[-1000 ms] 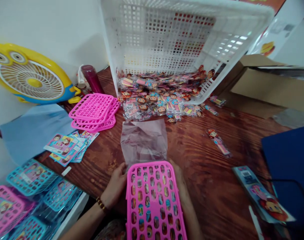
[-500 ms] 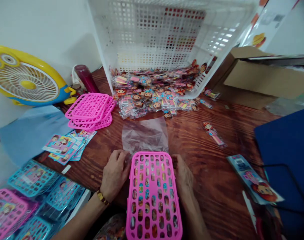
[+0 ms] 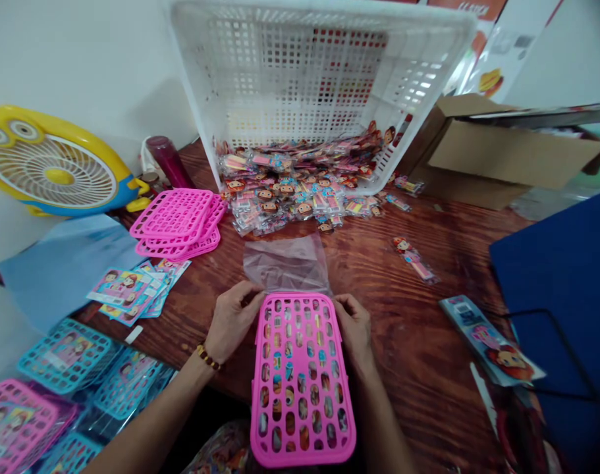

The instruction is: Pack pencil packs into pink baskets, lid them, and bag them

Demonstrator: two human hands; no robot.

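A pink slotted plastic basket (image 3: pixel 302 378) full of small wrapped items stands at the table's front edge, its lidded top facing up. From its far end a clear plastic bag (image 3: pixel 287 260) stretches flat onto the table. My left hand (image 3: pixel 233 319) is closed at the basket's far left corner, thumb and fingers pinching the bag's edge. At the far right corner my right hand (image 3: pixel 354 329) is likewise closed, its fingertips pinched on the bag beside the basket rim. How far the bag covers the basket is hard to see.
A white crate (image 3: pixel 300 79) lies tipped, spilling wrapped packets (image 3: pixel 290 197). Pink lids (image 3: pixel 176 220), printed cards (image 3: pixel 132 289) and a yellow fan (image 3: pixel 57 164) are at left, with packed baskets (image 3: pixel 62 355) below. At right are a cardboard box (image 3: pixel 512 155), a loose packet (image 3: pixel 413 260) and a blue panel (image 3: pixel 561 289).
Both hands have moved from the basket's sides up to its far corners, where the fingers now pinch the bag. The view has shifted slightly.
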